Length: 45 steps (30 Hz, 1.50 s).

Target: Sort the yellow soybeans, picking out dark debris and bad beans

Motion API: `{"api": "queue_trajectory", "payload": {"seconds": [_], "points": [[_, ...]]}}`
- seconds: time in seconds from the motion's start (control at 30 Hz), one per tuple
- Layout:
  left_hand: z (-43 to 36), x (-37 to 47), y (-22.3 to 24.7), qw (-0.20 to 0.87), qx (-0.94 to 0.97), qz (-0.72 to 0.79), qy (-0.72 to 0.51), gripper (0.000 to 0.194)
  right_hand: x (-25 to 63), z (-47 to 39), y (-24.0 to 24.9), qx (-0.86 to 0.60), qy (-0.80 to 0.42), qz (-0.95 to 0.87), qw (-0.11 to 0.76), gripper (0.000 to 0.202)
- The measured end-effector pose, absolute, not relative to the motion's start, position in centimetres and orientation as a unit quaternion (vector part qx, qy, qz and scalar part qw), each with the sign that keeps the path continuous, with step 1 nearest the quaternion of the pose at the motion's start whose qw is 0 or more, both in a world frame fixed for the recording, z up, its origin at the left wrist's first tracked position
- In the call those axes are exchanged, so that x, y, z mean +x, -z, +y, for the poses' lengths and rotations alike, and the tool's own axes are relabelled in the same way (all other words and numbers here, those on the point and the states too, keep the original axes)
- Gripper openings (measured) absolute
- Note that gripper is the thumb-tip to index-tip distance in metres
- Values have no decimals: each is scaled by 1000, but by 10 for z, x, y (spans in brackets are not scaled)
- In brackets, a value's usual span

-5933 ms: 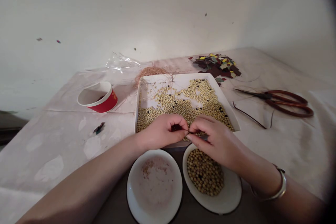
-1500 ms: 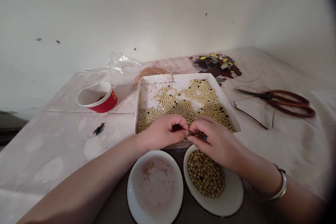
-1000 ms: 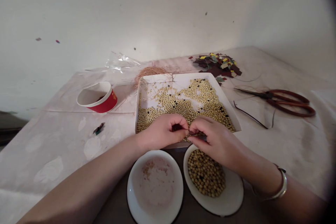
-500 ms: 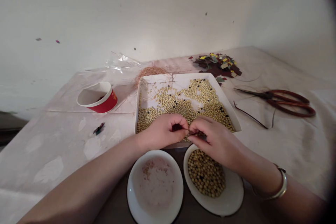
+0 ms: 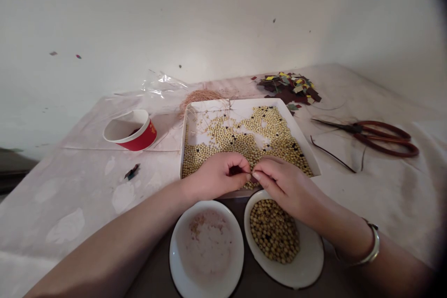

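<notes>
left grip point(image 5: 221, 173) + right grip point(image 5: 289, 184): both pinched, contents unclear | 2 bowls point(image 5: 181, 260) | 1 tray point(image 5: 302, 138)

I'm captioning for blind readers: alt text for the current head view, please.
Left hand and right hand pinch something tiny and unclear over a tray of beads. Nearer are a stained bowl and a bead bowl; red cup left, scissors right.

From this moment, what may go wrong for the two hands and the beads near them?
The small dark piece apparently pinched between left hand and right hand might slip and get lost among the small beads in the white tray. The right hand is close to the bead bowl; a bump might tip the bowl and spill the larger beads.
</notes>
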<state>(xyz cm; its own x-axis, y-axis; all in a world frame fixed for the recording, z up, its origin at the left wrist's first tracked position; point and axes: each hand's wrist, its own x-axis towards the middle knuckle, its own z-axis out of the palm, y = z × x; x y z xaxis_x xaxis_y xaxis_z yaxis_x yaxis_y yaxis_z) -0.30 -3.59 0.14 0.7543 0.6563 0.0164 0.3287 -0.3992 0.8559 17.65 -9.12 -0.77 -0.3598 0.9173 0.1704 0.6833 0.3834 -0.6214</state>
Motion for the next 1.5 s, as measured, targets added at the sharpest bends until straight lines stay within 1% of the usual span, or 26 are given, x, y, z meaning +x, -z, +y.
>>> {"api": "queue_trajectory", "payload": {"seconds": [0.07, 0.2, 0.27, 0.67, 0.83, 1.03, 1.23, 1.33, 1.43, 1.5], "points": [[-36, -3, -1, 456, 818, 303, -177, 5, 177, -91, 9, -506, -234, -789, 259, 17], [-35, -4, -1, 458, 816, 306, -173, 6, 176, -90, 10, -519, -241, -775, 269, 8], [-35, -4, -1, 459, 815, 307, -175, 6, 175, -90, 10, -525, -239, -771, 272, 7], [-35, -4, -4, 460, 803, 328, -187, 6, 177, -89, 9, -515, -225, -772, 296, 17], [-35, -4, -4, 459, 795, 341, -202, 7, 183, -91, -1, -498, -200, -775, 332, 19], [-34, -4, -1, 450, 788, 359, -220, 12, 186, -102, -21, -411, -268, -808, 326, 21], [-34, -5, -2, 457, 790, 354, -205, 12, 195, -90, -11, -464, -209, -780, 364, 23], [-33, -5, -1, 447, 794, 359, -202, 13, 196, -92, -13, -454, -244, -782, 350, 21], [-33, -4, 0, 434, 799, 363, -203, 11, 193, -102, -21, -415, -310, -805, 288, 21], [-32, -4, 1, 427, 802, 365, -205, 10, 190, -106, -24, -403, -324, -816, 259, 22]]}}
